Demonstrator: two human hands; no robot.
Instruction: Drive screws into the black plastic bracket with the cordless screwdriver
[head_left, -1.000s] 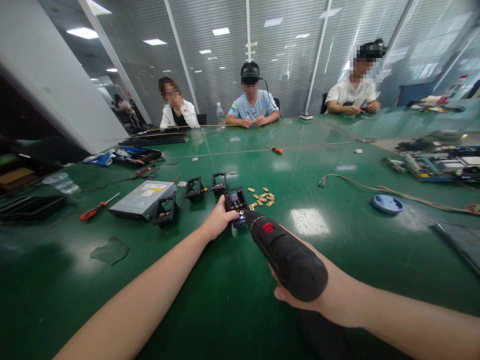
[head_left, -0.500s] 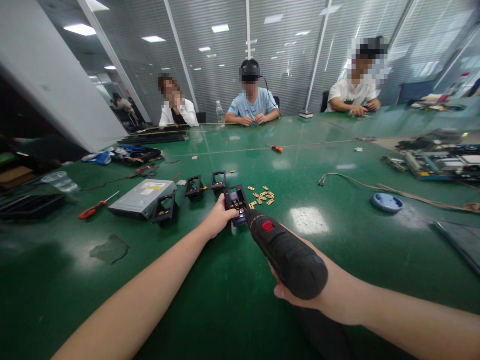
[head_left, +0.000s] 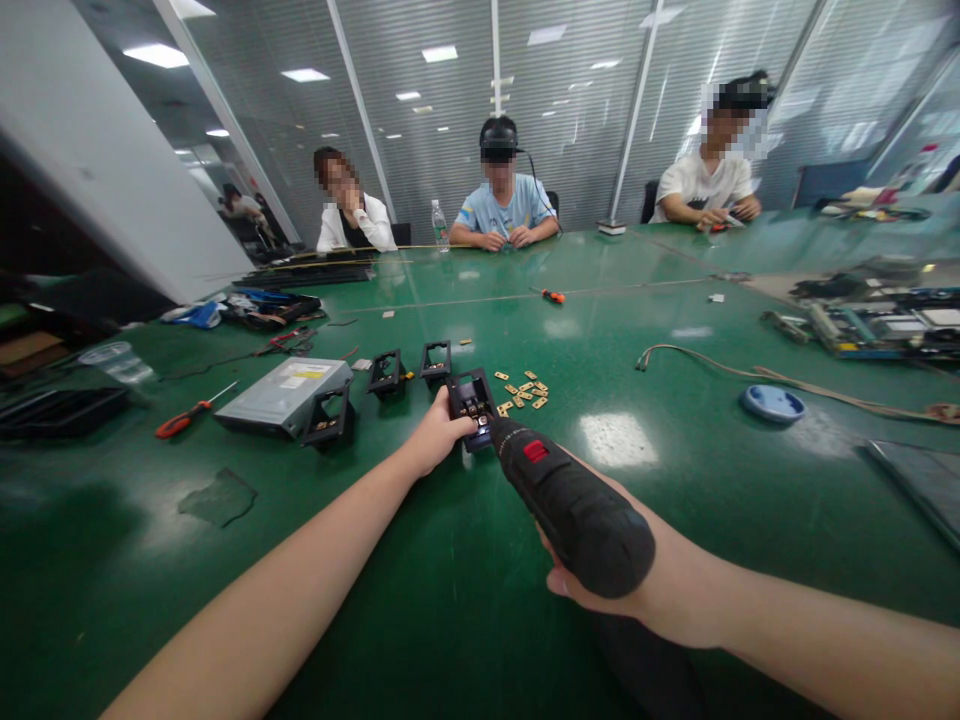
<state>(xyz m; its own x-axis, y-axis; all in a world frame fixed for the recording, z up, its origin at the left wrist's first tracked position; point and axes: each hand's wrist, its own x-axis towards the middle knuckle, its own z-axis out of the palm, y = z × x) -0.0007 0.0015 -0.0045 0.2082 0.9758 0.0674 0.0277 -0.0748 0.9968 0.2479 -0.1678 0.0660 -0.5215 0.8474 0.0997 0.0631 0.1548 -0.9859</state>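
Note:
My left hand [head_left: 436, 438] grips the left side of a black plastic housing [head_left: 471, 388] that has small metal parts inside. In my right hand [head_left: 581, 580] is a black cordless drill [head_left: 574, 510] with a red switch on top, its nose pointing at the housing's lower right. The drill's body hides its tip, so I cannot tell whether it touches. Several small brass plates [head_left: 538, 390] lie just right of the housing. Behind and left of it stand more black housings, one [head_left: 435, 362] close by, another [head_left: 386, 372] beside it and a third [head_left: 330, 415] nearer me.
A silver disc drive [head_left: 281, 400] and an orange screwdriver [head_left: 184, 420] lie to the left. On the right are a blue round dish [head_left: 772, 404], a cable [head_left: 705, 361] and circuit boards [head_left: 885, 325]. Several people sit across the green table [head_left: 420, 620].
Both my hands, the housing and the drill keep nearly the same position. The view shifts very slightly. Across the table, the hands of the person at right have moved a little.

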